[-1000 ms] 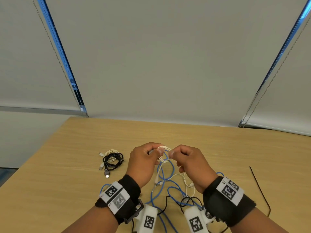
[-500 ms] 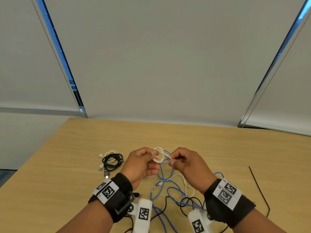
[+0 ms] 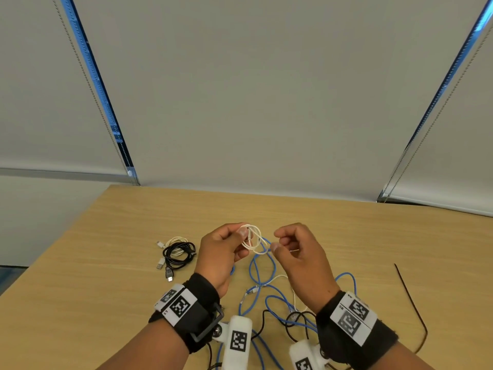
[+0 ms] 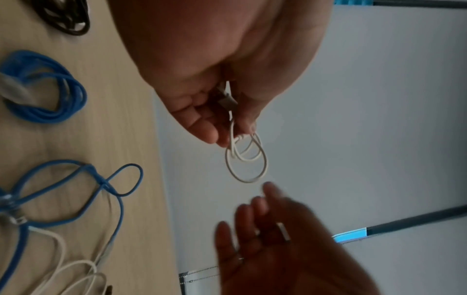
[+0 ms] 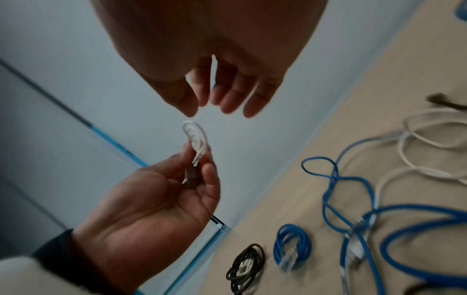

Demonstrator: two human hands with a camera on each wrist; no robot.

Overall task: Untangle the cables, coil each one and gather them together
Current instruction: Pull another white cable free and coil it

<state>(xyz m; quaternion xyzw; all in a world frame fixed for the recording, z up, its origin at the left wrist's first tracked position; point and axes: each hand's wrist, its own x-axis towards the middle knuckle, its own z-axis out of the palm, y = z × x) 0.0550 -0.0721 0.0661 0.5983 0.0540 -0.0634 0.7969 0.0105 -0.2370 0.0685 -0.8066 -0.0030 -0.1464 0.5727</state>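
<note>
The small white cable coil (image 3: 252,240) hangs in the air above the table (image 3: 106,276), pinched between the thumb and fingertips of my left hand (image 3: 222,252); my left wrist view shows its plug (image 4: 227,101) tucked inside my curled fingers, which the head view hides. My right hand (image 3: 296,252) hovers just beside the coil, fingers loosely curled and holding nothing; from the right wrist view its fingertips (image 5: 227,103) sit apart from the loops. Below lie the tangled blue cable (image 3: 256,273) and a loose white cable (image 3: 280,277). The wrist views reveal a coiled blue cable (image 5: 290,245) that my left arm blocks from the head camera, beside the black and white coiled bundle (image 3: 177,253) on my left.
</note>
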